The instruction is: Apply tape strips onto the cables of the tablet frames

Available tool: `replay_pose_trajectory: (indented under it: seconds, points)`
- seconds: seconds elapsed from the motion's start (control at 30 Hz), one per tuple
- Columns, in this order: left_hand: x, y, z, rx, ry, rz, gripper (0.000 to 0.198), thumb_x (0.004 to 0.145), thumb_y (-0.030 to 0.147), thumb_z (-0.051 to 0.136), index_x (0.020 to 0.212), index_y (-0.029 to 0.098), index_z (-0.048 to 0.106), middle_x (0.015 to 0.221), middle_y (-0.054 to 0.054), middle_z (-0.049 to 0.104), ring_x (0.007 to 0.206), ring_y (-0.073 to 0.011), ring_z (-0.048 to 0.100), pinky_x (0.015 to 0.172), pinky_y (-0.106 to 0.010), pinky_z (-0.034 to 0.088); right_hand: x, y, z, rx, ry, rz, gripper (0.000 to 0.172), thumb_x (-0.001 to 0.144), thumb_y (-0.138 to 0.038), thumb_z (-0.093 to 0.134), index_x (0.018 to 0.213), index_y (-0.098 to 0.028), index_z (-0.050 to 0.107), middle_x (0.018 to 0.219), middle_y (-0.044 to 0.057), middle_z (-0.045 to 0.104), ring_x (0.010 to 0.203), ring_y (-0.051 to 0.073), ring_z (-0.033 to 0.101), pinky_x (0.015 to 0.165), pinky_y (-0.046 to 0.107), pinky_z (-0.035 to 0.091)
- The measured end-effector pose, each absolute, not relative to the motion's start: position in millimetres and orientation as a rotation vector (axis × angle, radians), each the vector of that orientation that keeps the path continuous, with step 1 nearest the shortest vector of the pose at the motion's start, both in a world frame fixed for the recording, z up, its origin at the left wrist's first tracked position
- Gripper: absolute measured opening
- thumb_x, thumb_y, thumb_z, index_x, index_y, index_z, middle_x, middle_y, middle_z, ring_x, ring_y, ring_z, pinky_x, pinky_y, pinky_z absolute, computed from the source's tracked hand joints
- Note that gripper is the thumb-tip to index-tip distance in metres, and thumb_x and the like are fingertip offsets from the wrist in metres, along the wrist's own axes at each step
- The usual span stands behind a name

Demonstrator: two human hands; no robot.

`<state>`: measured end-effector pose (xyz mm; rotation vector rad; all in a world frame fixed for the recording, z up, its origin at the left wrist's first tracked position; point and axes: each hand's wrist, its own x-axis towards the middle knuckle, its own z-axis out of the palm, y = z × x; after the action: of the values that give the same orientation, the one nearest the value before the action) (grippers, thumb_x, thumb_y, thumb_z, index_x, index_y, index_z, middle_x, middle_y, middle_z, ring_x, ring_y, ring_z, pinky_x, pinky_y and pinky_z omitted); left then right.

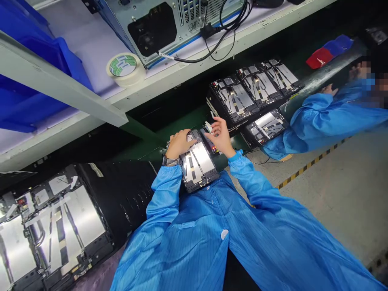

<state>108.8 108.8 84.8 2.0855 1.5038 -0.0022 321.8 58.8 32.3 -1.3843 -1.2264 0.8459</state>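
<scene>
Head view, near to far. In the foreground the person's blue smock (212,242) fills the lower frame, both sleeves reaching forward. At lower left, a tray of opened tablets (54,230) lies with silver plates and black ribbon cables facing up, beside a black perforated panel (121,194).

In the middle, the opened tablet (198,161) rests back side up at the bench edge, its near end just against the smock. The left hand (179,143), with a watch (169,161) at the wrist, lies on the tablet's far corner, fingers curled together and clamped on its edge. The right hand (222,137) hangs just beyond the tablet's far right corner; thumb and forefinger are pinched on a small white piece (208,127), the remaining fingers spread apart.

Farther off, more opened tablets (253,91) stand in a row on black trays on the dark green bench (169,121). A co-worker's blue sleeve (318,117) reaches in from the right, near these trays, and a red and blue object (330,50) lies beyond it.

On the white shelf (91,36) above the bench: a roll of tape (125,68), a computer case (169,24) with black cables (221,32) plugged in, and blue bins (30,60) at far left
</scene>
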Motion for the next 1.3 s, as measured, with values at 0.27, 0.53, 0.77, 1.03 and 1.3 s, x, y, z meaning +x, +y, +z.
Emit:
replay_pose_trajectory:
  seconds: [0.27,0.53,0.77,1.03,1.3]
  points:
    - [101.7,125.3,84.3,1.928,1.517,-0.020,0.066,0.083,0.059,0.077,0.140,0.027,0.066,0.136,-0.009,0.072,0.118,-0.0318,0.067,0.094,-0.036,0.049,318.2,112.5,45.3,-1.280,-1.973,0.903,0.102,0.082,-0.024,0.082,0.166,-0.025,0.024,0.136,0.012,0.052,0.109,0.026,0.063,0.102,0.051,0.056]
    - [100.1,135.9,78.2,1.845,1.515,-0.041,0.063,0.078,0.057,0.081,0.133,0.029,0.070,0.128,-0.007,0.075,0.111,-0.0299,0.070,0.090,-0.035,0.051,324.4,114.9,63.8,-1.204,-2.035,0.936,0.102,0.086,-0.023,0.078,0.169,-0.029,0.020,0.133,0.011,0.059,0.108,0.027,0.065,0.099,0.050,0.058]
    - [96.4,140.4,75.9,1.769,1.506,-0.004,0.058,0.074,0.053,0.085,0.126,0.030,0.073,0.125,-0.004,0.075,0.107,-0.0275,0.069,0.088,-0.034,0.052,337.8,113.9,68.8,-1.195,-1.858,1.293,0.083,0.087,-0.014,0.069,0.161,-0.022,0.032,0.091,-0.002,0.069,0.070,0.014,0.060,0.072,0.028,0.055]
    - [96.5,144.6,74.7,1.768,1.482,-0.002,0.051,0.073,0.047,0.087,0.118,0.028,0.075,0.119,-0.004,0.075,0.107,-0.0287,0.069,0.089,-0.035,0.052,312.2,153.2,58.4,-1.151,-2.193,1.401,0.079,0.079,-0.016,0.082,0.151,-0.023,0.048,0.074,-0.006,0.069,0.066,0.016,0.065,0.073,0.027,0.052]
    - [96.3,145.8,74.1,1.784,1.461,-0.015,0.055,0.074,0.051,0.084,0.121,0.027,0.072,0.116,-0.005,0.076,0.104,-0.0288,0.070,0.087,-0.036,0.053,302.6,165.1,59.3,-1.311,-2.402,1.271,0.085,0.071,-0.016,0.089,0.148,-0.021,0.052,0.084,0.002,0.075,0.078,0.025,0.073,0.072,0.031,0.052]
